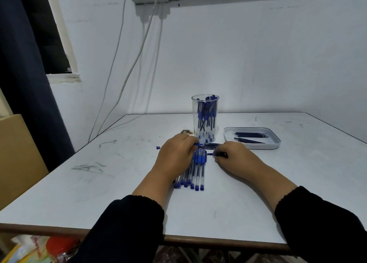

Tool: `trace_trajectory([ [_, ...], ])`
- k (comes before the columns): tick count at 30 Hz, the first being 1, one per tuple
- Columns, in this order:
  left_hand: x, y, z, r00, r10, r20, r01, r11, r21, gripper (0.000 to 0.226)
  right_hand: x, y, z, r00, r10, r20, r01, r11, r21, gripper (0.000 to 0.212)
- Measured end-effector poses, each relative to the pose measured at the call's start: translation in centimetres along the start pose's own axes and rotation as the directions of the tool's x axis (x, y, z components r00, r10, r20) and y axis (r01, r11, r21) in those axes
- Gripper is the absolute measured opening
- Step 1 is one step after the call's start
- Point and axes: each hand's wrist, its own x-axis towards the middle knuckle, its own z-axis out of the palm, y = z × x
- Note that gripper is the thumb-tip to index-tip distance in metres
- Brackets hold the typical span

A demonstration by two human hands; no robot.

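Several clear pens with blue caps (195, 170) lie in a row on the white table (218, 213), caps pointing away from me. My left hand (176, 155) rests over their left side, its fingertips pinching a blue-ended pen (208, 145) that lies crosswise beyond the row. To the right of the row, my right hand (236, 157) curls round a small dark pen part (221, 154). Behind both hands stands a tall clear cup (205, 119) with several blue pens upright in it.
A shallow white tray (276, 143) with dark refills stands right of the cup. One loose blue plug (158, 148) lies left of my left hand. White cables hang down the wall at the back left. A brown box stands beside the table's left edge.
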Motion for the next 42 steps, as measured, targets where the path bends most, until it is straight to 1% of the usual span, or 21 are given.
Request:
trace_trajectory([
  [3, 0.0, 0.0, 0.0, 1.0, -0.01, 0.002, 0.01, 1.0, 0.002, 0.018, -0.1, -0.2, -0.2, 1.0, 0.024, -0.014, -0.024, 0.999, 0.024, 0.02],
  [7, 0.0, 0.1, -0.1, 1.0, -0.017, 0.017, 0.017, 1.0, -0.006, 0.02, -0.2, -0.3, 0.0, 0.992, 0.047, -0.114, -0.036, 0.995, 0.091, 0.021],
  [14, 0.0, 0.0, 0.2, 0.999, 0.021, 0.046, -0.02, 0.999, -0.026, 0.017, 0.0, -0.3, 0.2, 0.966, -0.055, -0.254, 0.092, 0.986, 0.136, 0.02],
  [18, 0.1, -0.1, 0.4, 0.998, 0.044, 0.049, -0.043, 0.999, -0.032, 0.016, 0.4, -0.1, 0.4, 0.957, -0.114, -0.267, 0.144, 0.985, 0.093, 0.014],
  [20, 0.1, -0.2, 0.4, 0.998, 0.047, 0.043, -0.046, 0.999, -0.029, 0.016, 0.5, 0.2, 0.5, 0.955, -0.12, -0.272, 0.146, 0.986, 0.079, 0.012],
  [23, 0.1, -0.4, 0.3, 0.999, 0.042, 0.02, -0.042, 0.999, -0.009, 0.015, 0.8, 0.8, 0.4, 0.958, -0.081, -0.274, 0.11, 0.99, 0.094, 0.011],
  [26, 0.1, -0.8, 0.3, 0.999, 0.018, -0.029, -0.016, 0.998, 0.059, 0.014, 1.0, 1.8, -0.1, 0.954, -0.029, -0.3, 0.065, 0.992, 0.111, 0.011],
  [30, 0.2, -1.6, 0.4, 0.995, -0.087, -0.057, 0.095, 0.984, 0.153, 0.016, 1.1, 4.0, -1.0, 0.94, 0.063, -0.335, -0.019, 0.991, 0.134, 0.012],
  [34, 0.3, -2.1, 0.7, 0.978, -0.188, -0.092, 0.205, 0.946, 0.249, 0.021, 1.4, 5.6, -1.1, 0.909, 0.207, -0.361, -0.131, 0.966, 0.225, 0.017],
  [35, 0.3, -2.1, 0.7, 0.973, -0.208, -0.104, 0.229, 0.938, 0.26, 0.021, 1.4, 5.6, -1.0, 0.907, 0.215, -0.362, -0.145, 0.967, 0.21, 0.016],
  [37, 0.5, -2.1, 0.7, 0.964, -0.241, -0.111, 0.263, 0.923, 0.282, 0.022, 1.8, 5.3, -0.6, 0.91, 0.197, -0.366, -0.171, 0.98, 0.103, 0.015],
  [39, 0.6, -2.0, 0.7, 0.962, -0.254, -0.099, 0.272, 0.918, 0.289, 0.022, 2.2, 4.6, 0.0, 0.905, 0.176, -0.387, -0.188, 0.982, 0.007, 0.014],
  [42, 0.6, -1.9, 0.7, 0.963, -0.262, -0.068, 0.27, 0.915, 0.3, 0.024, 2.9, 3.5, 0.7, 0.901, 0.17, -0.399, -0.217, 0.973, -0.076, 0.016],
])
